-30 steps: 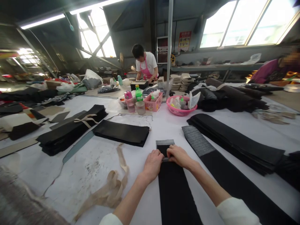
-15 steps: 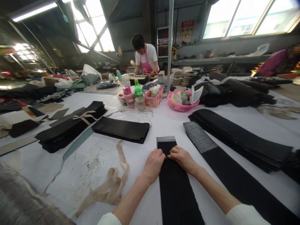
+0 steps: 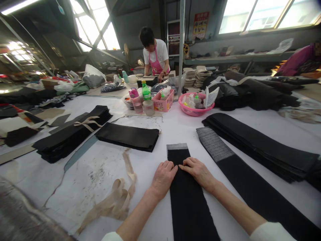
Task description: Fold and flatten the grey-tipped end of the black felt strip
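A long black fabric strip (image 3: 188, 201) runs from the bottom edge up the white tabletop, with a grey band (image 3: 177, 146) across its far end. On its left edge rests my left hand (image 3: 164, 175), fingers curled together and thumb pointing inward. My right hand (image 3: 198, 170) bears on the strip from the other side, its fingers bent and close together. Both thumbs nearly meet over the middle of the strip, just below the grey band. What the fingertips pinch is partly hidden. Right of my hands lies another black strip (image 3: 240, 177) with a wider grey end.
Black strip stacks lie at right (image 3: 258, 144), centre left (image 3: 127, 135) and far left, the last a tied bundle (image 3: 75, 132). A beige ribbon (image 3: 120, 197) curls left of my arm. Beyond are a pink basket (image 3: 197, 110), a green bottle (image 3: 145, 91), a pole (image 3: 181, 50) and a co-worker (image 3: 155, 55).
My right hand has shifted slightly right and my fingers have eased a little apart on the strip. The whole view has tilted slightly. The strips lie as before.
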A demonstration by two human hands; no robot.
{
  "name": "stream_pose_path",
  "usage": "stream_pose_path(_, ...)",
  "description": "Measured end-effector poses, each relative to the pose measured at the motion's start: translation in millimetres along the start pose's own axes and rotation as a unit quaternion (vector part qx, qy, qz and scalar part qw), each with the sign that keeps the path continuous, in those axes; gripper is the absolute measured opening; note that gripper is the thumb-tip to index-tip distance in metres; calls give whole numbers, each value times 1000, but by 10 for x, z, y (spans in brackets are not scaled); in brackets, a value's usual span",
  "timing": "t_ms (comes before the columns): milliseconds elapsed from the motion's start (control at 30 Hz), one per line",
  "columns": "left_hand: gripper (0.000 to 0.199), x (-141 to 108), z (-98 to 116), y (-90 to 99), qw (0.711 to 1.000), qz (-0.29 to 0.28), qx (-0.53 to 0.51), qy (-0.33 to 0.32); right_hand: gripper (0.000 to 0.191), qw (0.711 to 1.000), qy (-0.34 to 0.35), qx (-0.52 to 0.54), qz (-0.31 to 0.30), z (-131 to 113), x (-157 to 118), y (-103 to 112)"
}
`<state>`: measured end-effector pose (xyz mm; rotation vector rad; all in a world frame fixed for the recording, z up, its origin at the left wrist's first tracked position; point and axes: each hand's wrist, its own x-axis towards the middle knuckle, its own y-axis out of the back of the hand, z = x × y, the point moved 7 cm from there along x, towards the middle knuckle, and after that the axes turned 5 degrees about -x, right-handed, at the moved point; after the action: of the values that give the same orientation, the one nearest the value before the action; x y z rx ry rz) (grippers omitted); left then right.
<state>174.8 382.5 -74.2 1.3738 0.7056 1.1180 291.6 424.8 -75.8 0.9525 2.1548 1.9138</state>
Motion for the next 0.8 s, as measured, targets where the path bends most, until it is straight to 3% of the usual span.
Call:
stream_pose_path(533,20,-22,-34,-48,999,17,-14,24,26,999,-29,17,20,54,-21,22)
stream_pose_path(800,24,-15,75,-52,998,-10,63,-23,27,1000,-17,-1,8,50,-26,1)
